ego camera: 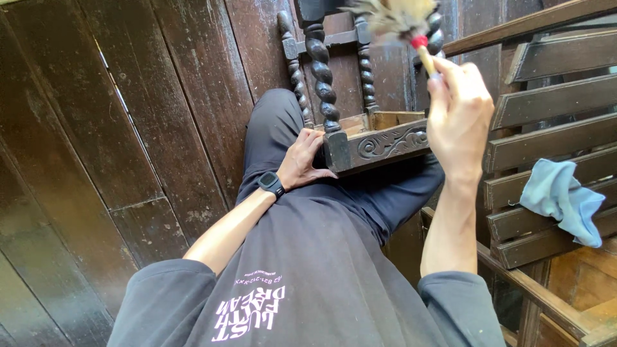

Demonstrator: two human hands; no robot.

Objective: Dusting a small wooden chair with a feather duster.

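- Nearest the camera, at the bottom of the frame, is the person's dark sweatshirt (308,283), both sleeves pushed up off the forearms.
- At centre frame the left hand (303,160) lies flat against the corner of a small dark wooden stool (373,144) lying on its side across the lap, fingers spread on the wood and not curled around anything (a black wristwatch (271,184) sits just below it).
- In the upper right the right hand (457,109) is clamped on the pale handle of a feather duster (402,19), whose blurred tuft hangs at the top edge, over the stool's twisted legs (319,71).
- The two hands are well apart, one bracing, one brushing.
- For this dusting to go well, I judge that light strokes following the spiral grooves would serve best, with the bracing hand keeping the carved rail (392,142) from rocking.
- At the right edge a blue cloth (560,199) is draped over the slats of a wooden bench (553,128).
- Dark floorboards (96,160) fill the left half.
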